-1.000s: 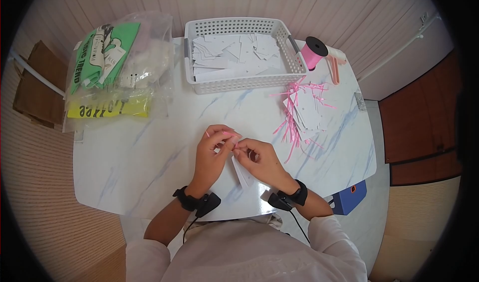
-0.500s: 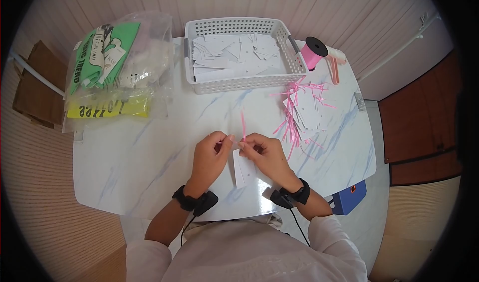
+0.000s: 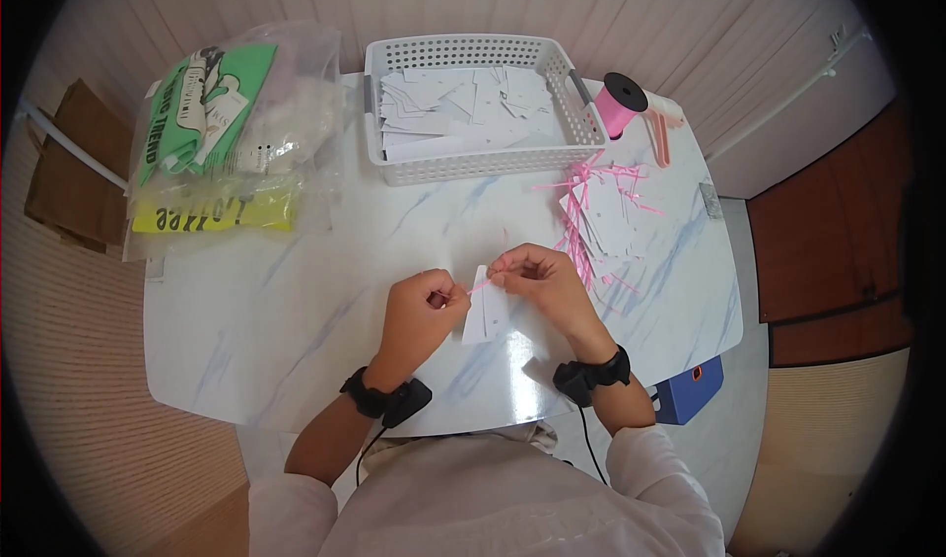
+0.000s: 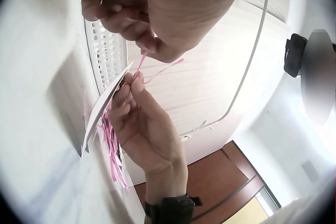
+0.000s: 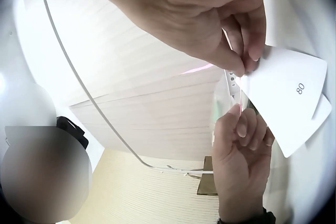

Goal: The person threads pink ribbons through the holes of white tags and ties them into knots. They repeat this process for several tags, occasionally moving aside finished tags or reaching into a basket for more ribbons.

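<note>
Over the middle of the marble table (image 3: 296, 291), both hands work on one white tag (image 3: 485, 306) and a thin pink ribbon (image 3: 480, 285). The left hand (image 3: 419, 311) has its fingers curled, thumb and forefinger pinching one end of the ribbon just left of the tag. The right hand (image 3: 537, 279) pinches the tag's top edge and the ribbon's other end between thumb and fingertips; the ribbon runs taut between the two hands. The tag hangs tilted, its lower end near the tabletop; the right wrist view shows a printed "80" on its face and a second tag corner behind it. Right of the hands lies a pile of finished tags (image 3: 603, 224) with pink ribbon ends sticking out. Behind it stand a pink ribbon spool (image 3: 621, 104) and a white basket (image 3: 473, 168) filled with plain tags. At the table's far left sits a clear bag (image 3: 232, 143) holding green and yellow packets.
</note>
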`<state>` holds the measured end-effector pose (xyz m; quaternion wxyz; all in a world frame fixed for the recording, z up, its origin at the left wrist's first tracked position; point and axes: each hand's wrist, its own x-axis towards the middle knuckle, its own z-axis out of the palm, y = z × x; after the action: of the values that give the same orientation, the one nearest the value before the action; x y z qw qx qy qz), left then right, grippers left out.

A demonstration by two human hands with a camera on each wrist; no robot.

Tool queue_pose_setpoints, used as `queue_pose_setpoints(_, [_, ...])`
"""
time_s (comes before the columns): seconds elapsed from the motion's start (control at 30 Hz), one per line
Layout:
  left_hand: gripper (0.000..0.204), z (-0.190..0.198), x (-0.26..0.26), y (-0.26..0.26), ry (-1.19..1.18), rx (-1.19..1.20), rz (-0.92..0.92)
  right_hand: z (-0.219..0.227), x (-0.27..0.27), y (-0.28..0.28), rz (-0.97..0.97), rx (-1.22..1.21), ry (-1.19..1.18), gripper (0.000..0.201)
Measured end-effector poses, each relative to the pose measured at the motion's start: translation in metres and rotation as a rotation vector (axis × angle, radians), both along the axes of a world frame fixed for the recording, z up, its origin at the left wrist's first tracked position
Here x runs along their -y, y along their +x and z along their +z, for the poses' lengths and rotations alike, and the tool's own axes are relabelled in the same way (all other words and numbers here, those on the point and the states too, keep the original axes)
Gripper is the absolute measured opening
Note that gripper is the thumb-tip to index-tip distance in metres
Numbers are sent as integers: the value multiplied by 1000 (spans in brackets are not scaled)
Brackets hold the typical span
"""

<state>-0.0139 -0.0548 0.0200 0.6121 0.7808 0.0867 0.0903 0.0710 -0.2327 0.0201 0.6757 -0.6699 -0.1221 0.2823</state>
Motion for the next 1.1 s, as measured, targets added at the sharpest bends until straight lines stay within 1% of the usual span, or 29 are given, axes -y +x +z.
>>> queue_pose_setpoints(0.03, [17, -3, -1, 0, 34, -46, -17, -3, 1, 1, 11, 29, 5, 12])
queue_pose_setpoints(0.07, [17, -8, -1, 0, 34, -46, -16, -5, 1, 1, 23, 59, 10, 14])
queue_pose_setpoints(0.13, [8, -14, -1, 3, 52, 2, -23, -5, -1, -1, 28, 79, 1, 14])
queue_pose_setpoints(0.17, [8, -14, 1, 3, 51, 2, -23, -4, -2, -2, 32, 98, -9, 14])
queue_pose_setpoints(0.2, [8, -6, 4, 5, 69, 64, 30, -4, -2, -4, 32, 97, -9, 14])
queue_pose_setpoints(0.23, [12, -2, 5, 6, 88, 126, 83, -4, -3, -5, 59, 99, -19, 14])
queue_pose_setpoints(0.27, [12, -5, 4, 6, 88, 124, 84, -4, -4, -6, 86, 99, -29, 14])
queue_pose_setpoints(0.33, [21, -12, -2, 7, -4, 126, -67, 1, -6, -9, 105, 133, -75, 15])
queue_pose_setpoints(0.37, [21, -13, -4, 6, -5, 126, -68, 2, -7, -10, 124, 168, -122, 16])
queue_pose_setpoints(0.43, [26, -12, -6, 4, -148, -3, -236, 2, -6, -9, 121, 160, -121, 17])
queue_pose_setpoints(0.53, [25, -12, -1, 3, -216, -24, -254, 2, -6, -8, 120, 166, -118, 19])
queue_pose_setpoints(0.57, [25, -14, 1, 3, -217, -25, -255, 3, -6, -8, 125, 177, -114, 19])
queue_pose_setpoints(0.63, [23, -19, 4, 3, -206, 16, -143, 5, -6, -9, 136, 221, -147, 19])
queue_pose_setpoints(0.7, [23, -18, 4, 3, -180, 12, -149, 7, -7, -10, 145, 264, -180, 19])
queue_pose_setpoints(0.77, [24, -17, 4, 3, -156, 9, -156, 7, -10, -14, 63, 378, -224, 22])
queue_pose_setpoints(0.8, [24, -16, 5, 2, -126, 8, -155, 7, -11, -15, 64, 379, -223, 22])
queue_pose_setpoints(0.87, [25, -14, 5, 2, -96, 7, -153, 7, -13, -18, -31, 365, -171, 26])
queue_pose_setpoints(1.0, [26, -12, 9, 1, -63, 30, -137, 5, -13, -19, -61, 440, -140, 28])
queue_pose_setpoints(1.07, [26, -11, 10, 1, -59, 40, -136, 10, -13, -19, -71, 551, -219, 26])
queue_pose_setpoints(1.1, [23, -8, 10, 1, -32, 41, -143, 9, -14, -19, -70, 551, -220, 26])
